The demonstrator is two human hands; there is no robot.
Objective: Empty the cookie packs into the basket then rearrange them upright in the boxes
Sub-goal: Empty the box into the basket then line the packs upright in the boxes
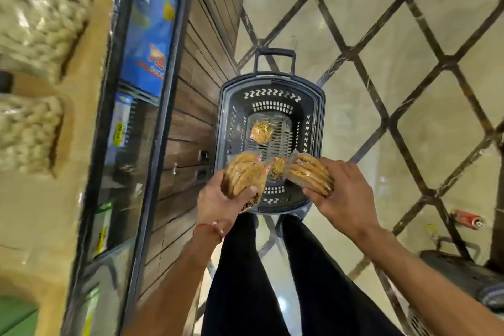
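Beige floor tiles (409, 35) crossed by dark diagonal lines fill the view below me. On my left runs a shelf unit (196, 106) with a wood-slat front; blurred blue packaging (152, 35) and bags of pale snacks (32, 22) sit on it. A dark plastic basket (321, 106) stands on the floor just ahead of my legs (240, 267), close beside the shelf unit, its handle at the far end. One wrapped cookie (261, 132) lies flat on the basket's slotted bottom. A red object (466, 219), too small to identify, lies on the floor to my right, and a second basket (461, 273) shows at the lower right edge.

Both my bare arms reach forward, hands over the near end of the basket. My left hand (215, 204), palm turned up, curls fingers and thumb around the left stack (245, 174) of wrapped cookies. My right hand (346, 194), its back towards me, grips the right stack (311, 174) on edge. Between the two stacks sits a single small pack (278, 169); I cannot tell whether either hand holds it. A thread band (210, 229) circles my left wrist
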